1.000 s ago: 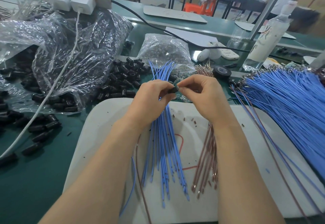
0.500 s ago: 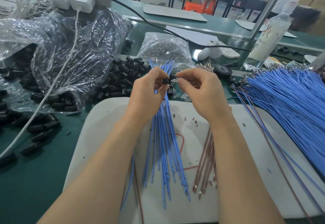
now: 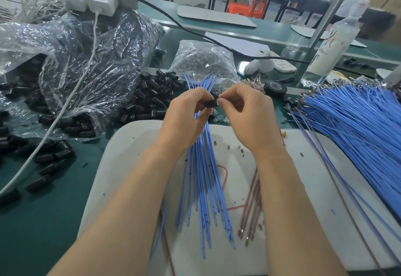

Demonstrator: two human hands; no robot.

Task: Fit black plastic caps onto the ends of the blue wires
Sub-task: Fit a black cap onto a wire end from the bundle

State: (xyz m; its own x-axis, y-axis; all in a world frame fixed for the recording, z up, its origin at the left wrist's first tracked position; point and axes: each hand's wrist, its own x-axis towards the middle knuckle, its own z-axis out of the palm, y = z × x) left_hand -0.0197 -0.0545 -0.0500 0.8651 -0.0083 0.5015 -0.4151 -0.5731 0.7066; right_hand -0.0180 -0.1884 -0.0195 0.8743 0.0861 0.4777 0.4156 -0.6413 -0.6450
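My left hand (image 3: 184,119) pinches a black plastic cap (image 3: 211,103) between thumb and fingers, above the far end of a bundle of blue wires (image 3: 202,186) that lies on a white board (image 3: 134,145). My right hand (image 3: 249,117) meets it from the right, its fingertips pinched against the cap's end; what they pinch is too small to tell. A heap of loose black caps (image 3: 152,95) lies just left of my hands.
A clear plastic bag (image 3: 91,63) of black caps fills the left. A large fan of blue wires (image 3: 355,128) spreads at right. Brown wires (image 3: 252,208) lie on the board. A small bag of metal parts (image 3: 204,61), black tape roll (image 3: 275,87) and bottle (image 3: 332,45) stand behind.
Both hands rose slightly and then came back down over the wire bundle. The cap stayed pinched between the fingertips throughout.
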